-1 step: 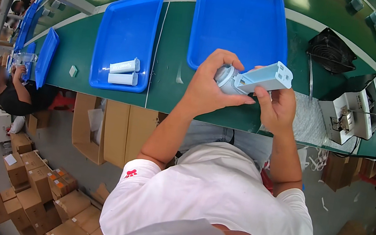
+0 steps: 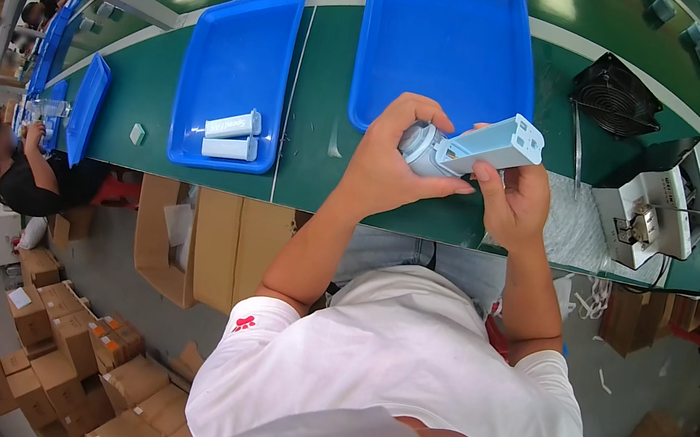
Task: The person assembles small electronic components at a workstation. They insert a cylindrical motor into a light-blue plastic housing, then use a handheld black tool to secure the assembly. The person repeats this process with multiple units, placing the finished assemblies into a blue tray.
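Observation:
A light-blue plastic housing [image 2: 485, 151] with a round head and a long boxy handle is held between both my hands, above the near edge of the green bench. My left hand [image 2: 383, 164] curls around the round head, thumb along its underside. My right hand [image 2: 517, 201] grips the handle from below, its thumb pressed near the joint and some fingers hidden behind the handle. Square openings show in the handle's end, which points to the far right. Just beyond my hands lies a large blue tray [image 2: 447, 39].
A smaller blue tray [image 2: 241, 40] at left holds two pale-blue tubular pieces [image 2: 230, 147]. Right of me stand a black fan [image 2: 619, 98], a white machine [image 2: 650, 215] and a sheet of clear wrap [image 2: 569, 224]. Cardboard boxes [image 2: 76, 339] pile up lower left; another person [image 2: 26, 171] sits at left.

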`<action>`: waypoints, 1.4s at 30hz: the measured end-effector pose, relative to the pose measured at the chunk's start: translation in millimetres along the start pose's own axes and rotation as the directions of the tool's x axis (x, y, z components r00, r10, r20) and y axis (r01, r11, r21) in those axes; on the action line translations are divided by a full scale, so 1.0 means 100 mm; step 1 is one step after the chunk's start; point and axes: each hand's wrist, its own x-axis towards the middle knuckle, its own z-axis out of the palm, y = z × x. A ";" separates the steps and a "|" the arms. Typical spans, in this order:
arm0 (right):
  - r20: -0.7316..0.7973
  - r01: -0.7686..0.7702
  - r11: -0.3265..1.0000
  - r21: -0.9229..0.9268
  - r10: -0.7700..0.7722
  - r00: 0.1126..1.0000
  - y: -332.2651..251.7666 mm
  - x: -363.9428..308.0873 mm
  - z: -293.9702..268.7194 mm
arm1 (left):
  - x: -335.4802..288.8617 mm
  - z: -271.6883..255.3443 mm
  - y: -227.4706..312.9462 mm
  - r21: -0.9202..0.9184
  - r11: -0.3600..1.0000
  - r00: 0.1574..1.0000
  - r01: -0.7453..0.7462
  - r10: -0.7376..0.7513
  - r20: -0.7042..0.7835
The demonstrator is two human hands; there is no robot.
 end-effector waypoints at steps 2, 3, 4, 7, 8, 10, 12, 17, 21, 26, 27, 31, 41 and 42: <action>-0.016 -0.060 0.998 0.009 0.060 0.998 -0.05 0.03 0.01 | 0.02 -0.01 0.04 0.026 0.999 1.000 -0.022 0.021 0.001; -0.023 -0.090 0.996 0.012 0.091 0.996 -0.08 0.02 0.01 | 0.01 -0.01 0.05 0.038 0.999 0.999 -0.033 0.033 0.001; -0.019 -0.068 0.997 -0.041 0.067 0.998 -0.10 0.03 0.01 | 0.02 -0.01 0.06 0.038 0.999 0.999 -0.033 0.033 0.003; -0.021 0.033 0.987 -0.159 -0.037 0.999 -0.05 0.07 -0.01 | 0.04 -0.01 0.04 0.054 0.997 0.998 -0.059 0.059 -0.006; -0.028 0.046 0.983 -0.176 -0.051 0.998 -0.04 0.06 0.00 | 0.04 0.00 0.06 0.046 0.998 0.999 -0.047 0.047 -0.014; -0.045 0.045 0.984 -0.171 -0.053 0.998 -0.04 0.07 0.02 | 0.06 0.01 0.10 0.064 0.997 0.997 -0.050 0.053 -0.055; -0.040 0.054 0.985 -0.161 -0.061 0.997 -0.08 0.11 0.02 | 0.03 0.04 0.11 0.066 0.997 0.994 -0.042 0.049 -0.102; -0.040 0.055 0.976 -0.212 -0.065 0.997 -0.13 0.12 0.00 | 0.02 0.22 0.11 0.245 0.939 0.951 -0.243 0.280 -0.130; -0.100 0.087 0.978 -0.189 -0.107 0.989 -0.15 0.09 -0.01 | 0.06 0.25 0.14 0.277 0.938 0.963 -0.209 0.247 -0.110; -0.085 0.163 0.950 -0.266 -0.192 0.978 -0.15 0.14 -0.01 | 0.05 0.30 0.03 0.268 0.940 0.950 -0.210 0.261 -0.172; -0.083 0.171 0.950 -0.261 -0.199 0.977 -0.15 0.15 0.00 | 0.05 0.32 0.00 0.253 0.944 0.946 -0.213 0.264 -0.189; -0.056 0.204 0.929 -0.308 -0.231 0.971 -0.15 0.16 0.03 | 0.04 0.32 -0.04 0.220 0.953 0.938 -0.207 0.257 -0.231; -0.116 0.185 0.952 -0.245 -0.219 0.969 -0.03 0.10 0.05 | 0.04 0.40 -0.05 0.208 0.965 0.937 -0.160 0.215 -0.277; -0.116 0.182 0.951 -0.250 -0.216 0.969 -0.03 0.08 0.05 | 0.02 0.40 -0.04 0.227 0.961 0.936 -0.159 0.220 -0.273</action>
